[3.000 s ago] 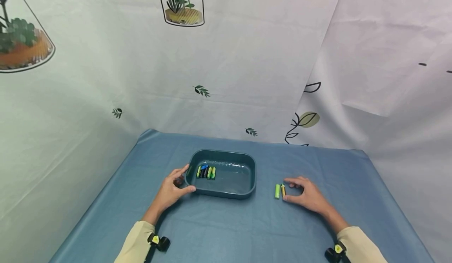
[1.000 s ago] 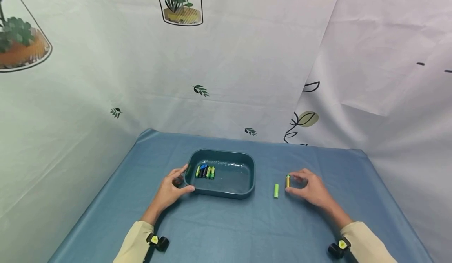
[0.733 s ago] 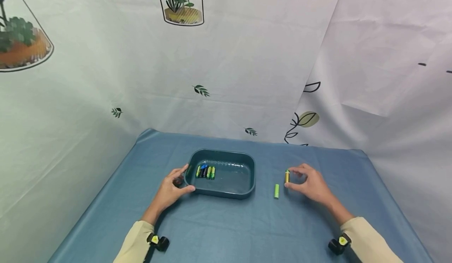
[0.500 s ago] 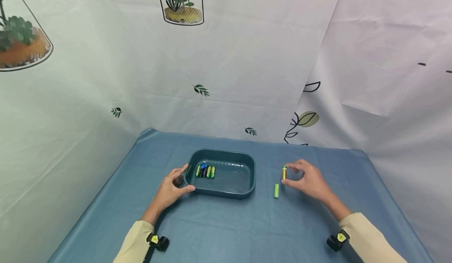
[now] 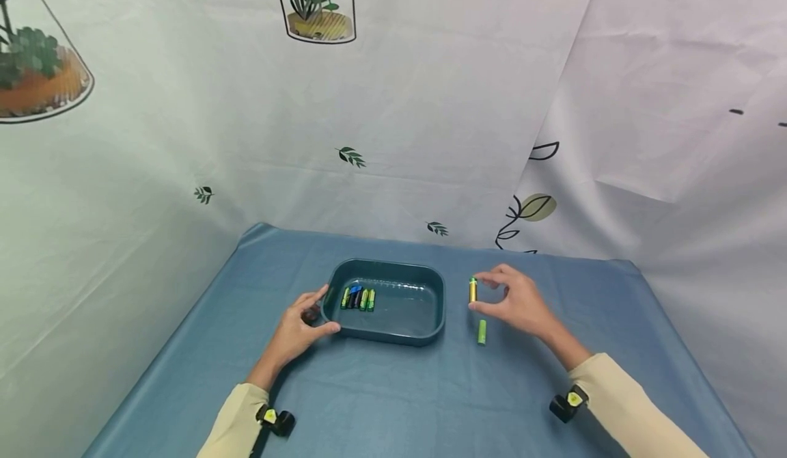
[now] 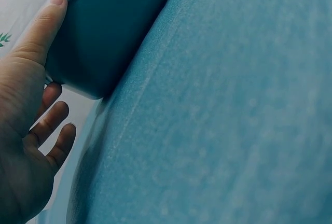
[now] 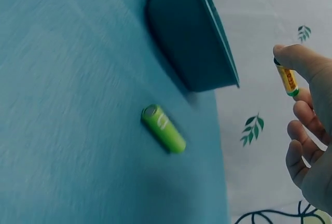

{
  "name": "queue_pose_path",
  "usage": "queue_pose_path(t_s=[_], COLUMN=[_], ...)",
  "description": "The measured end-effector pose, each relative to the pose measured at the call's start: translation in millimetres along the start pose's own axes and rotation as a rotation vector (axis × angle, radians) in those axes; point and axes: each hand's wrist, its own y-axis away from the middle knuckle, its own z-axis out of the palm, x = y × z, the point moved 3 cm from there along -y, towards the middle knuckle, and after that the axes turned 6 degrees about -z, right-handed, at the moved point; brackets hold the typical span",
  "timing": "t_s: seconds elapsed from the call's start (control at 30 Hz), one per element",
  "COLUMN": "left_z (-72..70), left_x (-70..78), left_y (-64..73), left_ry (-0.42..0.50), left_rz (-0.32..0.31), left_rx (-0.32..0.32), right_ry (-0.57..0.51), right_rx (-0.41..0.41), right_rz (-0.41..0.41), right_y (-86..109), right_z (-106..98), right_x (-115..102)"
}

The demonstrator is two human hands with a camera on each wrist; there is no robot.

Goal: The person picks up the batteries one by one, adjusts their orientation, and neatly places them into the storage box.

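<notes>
My right hand (image 5: 516, 299) pinches a gold battery with a green end (image 5: 473, 290) between thumb and fingertip, holding it lengthwise in the air just right of the dish. In the right wrist view the same battery (image 7: 287, 80) shows its yellow label. A light green battery (image 5: 482, 332) lies on the cloth below that hand. My left hand (image 5: 296, 331) holds the near left corner of a dark teal rectangular dish (image 5: 393, 339), its thumb on the front rim and a finger at the left side. Several green, black and blue batteries (image 5: 358, 299) lie in a row in the dish's left part.
A blue cloth (image 5: 393, 403) covers the table. Pale printed curtains (image 5: 430, 123) hang behind it and along both sides. Each wrist carries a small black camera, such as the left wrist camera (image 5: 283, 424) and the right wrist camera (image 5: 562, 409).
My right hand has picked the gold battery up from beside the green one, drawn it right, then raised it and carried it left toward the dish. The left hand and the dish stay put.
</notes>
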Motion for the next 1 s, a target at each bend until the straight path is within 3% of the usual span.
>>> queue_pose_path(t_s=[0.43,1.0], left_z=[0.4,1.3], left_x=[-1.0,-2.1], left_y=[-1.0,-2.0], left_ry=[0.003,0.013], left_rz=[0.021,0.032], left_rx=[0.004,-0.001], right_ry=[-0.077,-0.146], right_rx=[0.005,-0.055], right_rz=[-0.002,-0.024], right_y=[-25.8,-49.3], right_z=[14.8,33.4], right_x=[-14.3,-26.8])
